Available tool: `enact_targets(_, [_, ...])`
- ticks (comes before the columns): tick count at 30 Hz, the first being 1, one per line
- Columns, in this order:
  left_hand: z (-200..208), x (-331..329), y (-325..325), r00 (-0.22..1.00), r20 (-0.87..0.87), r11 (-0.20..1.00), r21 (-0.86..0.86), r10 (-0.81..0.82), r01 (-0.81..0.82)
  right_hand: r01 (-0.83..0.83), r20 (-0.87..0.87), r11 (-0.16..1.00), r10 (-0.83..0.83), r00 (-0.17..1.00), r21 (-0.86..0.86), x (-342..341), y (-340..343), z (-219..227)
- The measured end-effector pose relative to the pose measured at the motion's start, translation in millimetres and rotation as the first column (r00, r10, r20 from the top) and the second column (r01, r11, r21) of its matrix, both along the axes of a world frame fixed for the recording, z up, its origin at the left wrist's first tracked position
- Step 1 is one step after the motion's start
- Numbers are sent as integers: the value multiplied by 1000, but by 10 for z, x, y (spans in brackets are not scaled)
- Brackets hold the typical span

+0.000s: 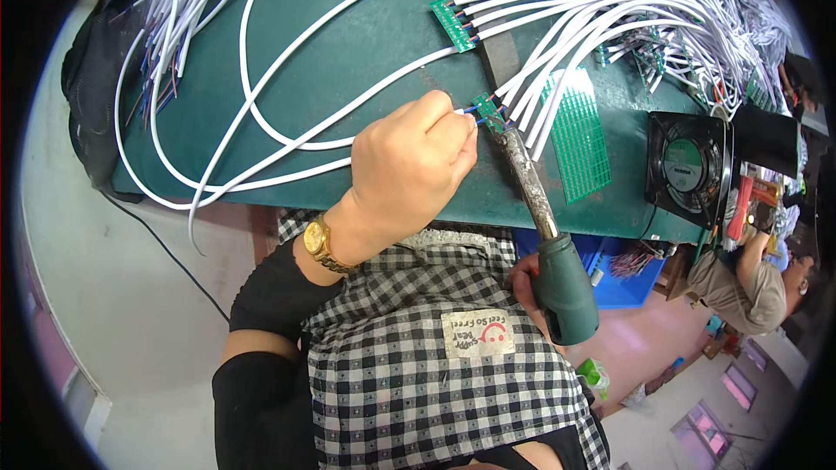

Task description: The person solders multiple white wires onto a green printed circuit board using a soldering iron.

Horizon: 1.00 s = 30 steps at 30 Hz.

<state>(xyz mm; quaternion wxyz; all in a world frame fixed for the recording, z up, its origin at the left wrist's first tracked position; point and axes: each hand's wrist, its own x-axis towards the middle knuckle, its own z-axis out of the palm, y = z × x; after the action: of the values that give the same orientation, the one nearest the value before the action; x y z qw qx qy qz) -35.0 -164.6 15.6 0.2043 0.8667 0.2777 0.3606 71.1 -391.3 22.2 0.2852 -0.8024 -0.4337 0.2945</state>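
Observation:
My left hand (pixel 405 165), fingers pinched, grips a white cable (pixel 326 163) close to its stripped end. Thin blue wires (pixel 471 110) stick out past the fingertips and meet a small green circuit board (pixel 488 111). On that board's near edge rests the tip of a soldering iron (pixel 529 187) with a dark green handle (pixel 566 292). Behind the handle is my right hand (pixel 525 285), closed on it and mostly hidden. Several white cables run off to the right from the board. Farther back, a second small board (pixel 453 26) carries more cables and leans on a dark bar (pixel 499 61).
A perforated green board panel (pixel 579 139) lies right of the iron. Beyond it stands a black fan (pixel 688 170). Cable bundles fill the back left (pixel 187 9) and back right (pixel 697 26). Below the green table edge is a blue bin (pixel 610 274); another person (pixel 740 292) sits right.

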Motion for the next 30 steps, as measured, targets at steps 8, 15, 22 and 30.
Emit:
enact_targets(8, [8, 10, -22, 1000, 2, 1000, -22, -15, 15, 41, 48, 998, -43, 998, 40, -24, -97, -102])
enact_targets(15, [-148, 14, -35, 997, -47, 986, 152, -54, 61, -144, 202, 989, 150, 968, -45, 19, 48, 54])
enact_targets(22, [-72, 13, -59, 995, -82, 981, 183, -55, 70, -32, 55, 999, 30, 998, 38, 32, -155, -125])
enact_targets(30, [-68, 35, -57, 991, -87, 980, 161, -102, 115, 285, -268, 955, -254, 929, 84, -40, 51, 170])
